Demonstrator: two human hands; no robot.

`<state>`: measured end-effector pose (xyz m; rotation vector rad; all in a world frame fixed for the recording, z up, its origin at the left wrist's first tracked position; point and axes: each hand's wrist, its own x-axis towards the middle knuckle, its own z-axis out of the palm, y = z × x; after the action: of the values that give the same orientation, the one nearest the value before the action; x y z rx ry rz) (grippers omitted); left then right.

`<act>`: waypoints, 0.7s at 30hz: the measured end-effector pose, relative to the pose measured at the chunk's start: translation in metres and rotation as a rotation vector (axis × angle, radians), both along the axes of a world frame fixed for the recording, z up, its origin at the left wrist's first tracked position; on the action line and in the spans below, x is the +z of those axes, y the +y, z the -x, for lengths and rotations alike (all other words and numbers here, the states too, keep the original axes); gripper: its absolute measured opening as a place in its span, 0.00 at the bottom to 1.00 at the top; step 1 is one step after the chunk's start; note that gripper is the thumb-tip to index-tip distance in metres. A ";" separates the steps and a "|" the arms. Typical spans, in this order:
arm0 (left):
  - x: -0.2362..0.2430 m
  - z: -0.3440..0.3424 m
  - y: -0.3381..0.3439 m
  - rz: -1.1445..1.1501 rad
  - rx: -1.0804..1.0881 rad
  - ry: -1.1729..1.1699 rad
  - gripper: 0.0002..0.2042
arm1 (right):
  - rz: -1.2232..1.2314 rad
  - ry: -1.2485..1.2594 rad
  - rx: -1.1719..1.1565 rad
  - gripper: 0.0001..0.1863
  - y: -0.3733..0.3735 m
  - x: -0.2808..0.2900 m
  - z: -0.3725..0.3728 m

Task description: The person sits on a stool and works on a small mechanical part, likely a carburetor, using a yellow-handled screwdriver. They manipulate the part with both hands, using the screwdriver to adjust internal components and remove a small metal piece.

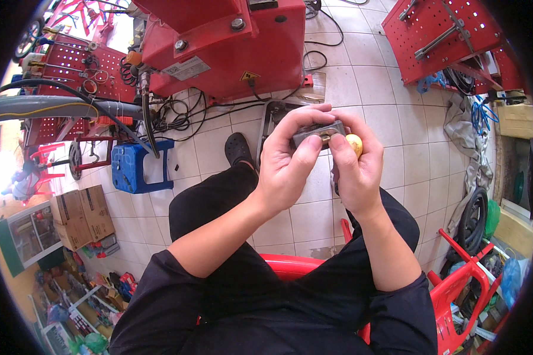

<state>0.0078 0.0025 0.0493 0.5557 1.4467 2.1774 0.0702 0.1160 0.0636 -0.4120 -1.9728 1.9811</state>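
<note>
My left hand [285, 165] is closed around a small grey blocky part [302, 136], its fingers curled over the far side. A small brass-coloured piece [326, 138] shows on that part, between the tips of both thumbs. My right hand [361, 174] is closed too, its thumb pressed beside the brass piece and its fingers against the block. A rounded yellow end of something, like a knob or handle [354, 145], sticks out between the right thumb and forefinger; the rest is hidden in the hand. Both hands meet above the floor, in front of my knees.
A red machine [237, 59] stands ahead, with black cables [180, 115] on the tiles. Partly behind my hands lies a dark tray [265, 121]. A blue stool [137, 168] and cardboard boxes [86, 216] are left; a red perforated panel [435, 35] and red chair [462, 296] are right.
</note>
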 end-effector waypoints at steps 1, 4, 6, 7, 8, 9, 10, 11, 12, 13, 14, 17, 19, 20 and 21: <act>0.000 -0.001 0.000 -0.007 0.010 0.002 0.12 | 0.030 0.001 0.004 0.16 -0.001 0.000 0.000; -0.001 -0.006 -0.002 -0.060 0.031 0.020 0.11 | 0.114 0.013 0.013 0.15 -0.004 0.002 -0.002; -0.004 -0.008 -0.002 -0.092 0.044 0.045 0.11 | 0.164 0.030 0.016 0.16 -0.007 0.002 -0.005; -0.006 -0.009 -0.003 -0.101 0.053 0.061 0.11 | 0.189 0.037 0.018 0.16 -0.009 0.002 -0.006; -0.007 -0.010 -0.003 -0.110 0.062 0.076 0.10 | 0.215 0.045 0.023 0.16 -0.010 0.001 -0.007; -0.007 -0.012 -0.002 -0.149 0.064 0.046 0.10 | 0.241 0.052 0.028 0.16 -0.011 0.001 -0.008; -0.007 -0.013 -0.002 -0.153 0.069 0.064 0.10 | 0.264 0.057 0.029 0.16 -0.012 0.002 -0.009; -0.008 -0.014 -0.002 -0.156 0.073 0.082 0.10 | 0.288 0.062 0.030 0.16 -0.014 0.004 -0.009; -0.008 -0.015 -0.002 -0.160 0.078 0.101 0.10 | 0.311 0.067 0.031 0.16 -0.016 0.006 -0.009; -0.009 -0.015 -0.002 -0.161 0.087 0.105 0.10 | 0.325 0.054 0.033 0.16 -0.016 0.007 -0.010; -0.009 -0.016 -0.002 -0.162 0.095 0.109 0.09 | 0.339 0.041 0.035 0.16 -0.016 0.007 -0.011; -0.007 -0.020 -0.002 -0.149 0.124 0.111 0.09 | 0.375 0.005 0.040 0.16 -0.016 0.010 -0.013; -0.007 -0.021 -0.003 -0.147 0.142 0.117 0.10 | 0.376 0.007 0.030 0.16 -0.018 0.011 -0.014; -0.008 -0.022 -0.003 -0.152 0.149 0.124 0.10 | 0.367 0.020 0.018 0.16 -0.021 0.011 -0.014; -0.008 -0.023 -0.003 -0.158 0.157 0.131 0.10 | 0.357 0.033 0.007 0.16 -0.022 0.010 -0.014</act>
<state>0.0304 -0.0009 0.0414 0.6707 1.4352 2.4345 0.0845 0.0936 0.0737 -0.4501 -1.6000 2.3332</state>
